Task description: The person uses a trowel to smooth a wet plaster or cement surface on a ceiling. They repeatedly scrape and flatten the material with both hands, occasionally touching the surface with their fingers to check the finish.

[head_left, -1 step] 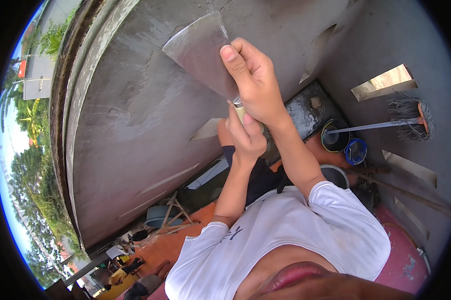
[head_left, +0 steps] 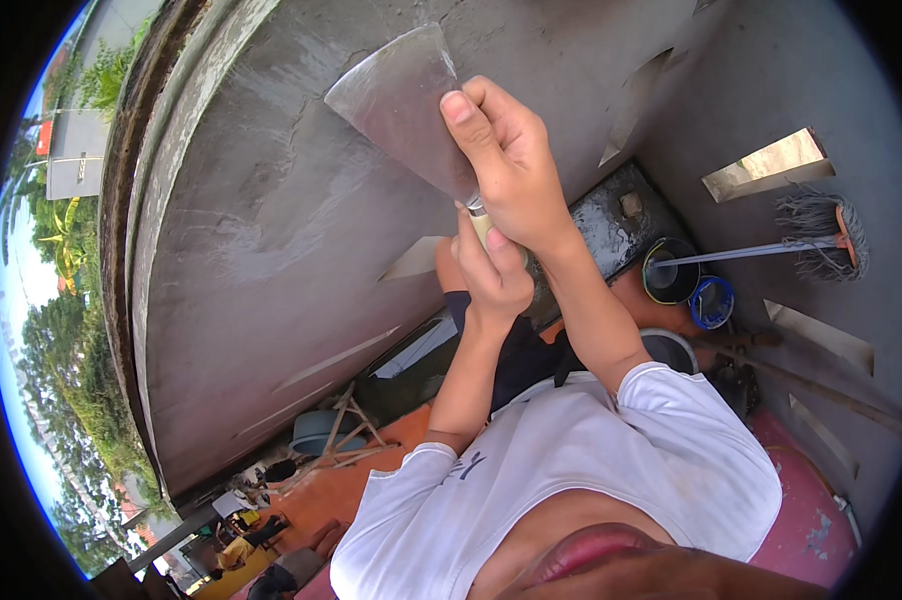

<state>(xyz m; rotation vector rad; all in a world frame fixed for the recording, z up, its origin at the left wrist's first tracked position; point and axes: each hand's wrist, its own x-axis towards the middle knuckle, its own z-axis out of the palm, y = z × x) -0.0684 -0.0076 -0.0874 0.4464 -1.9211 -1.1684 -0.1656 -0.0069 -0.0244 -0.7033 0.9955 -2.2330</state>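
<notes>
A broad metal scraper [head_left: 401, 110] with a flared blade and a pale handle is held up in front of a grey plastered wall [head_left: 241, 230]. My left hand [head_left: 493, 270] is closed around the handle, hiding most of it. Higher up, my right hand [head_left: 506, 150] grips the scraper at the blade's right edge, its thumb lying on the metal and its other fingers curled behind. The wide end of the blade points up and to the left; whether it touches the wall I cannot tell. Smeared, lighter streaks mark the wall's surface.
A mop [head_left: 821, 240] leans by the right wall, its handle reaching into a black bucket [head_left: 671, 270]. Beside it stands a small blue-rimmed bucket [head_left: 712, 303]. Slots pierce both walls. A grey-blue basin [head_left: 326, 432] and a wooden frame [head_left: 349, 410] sit low on the left.
</notes>
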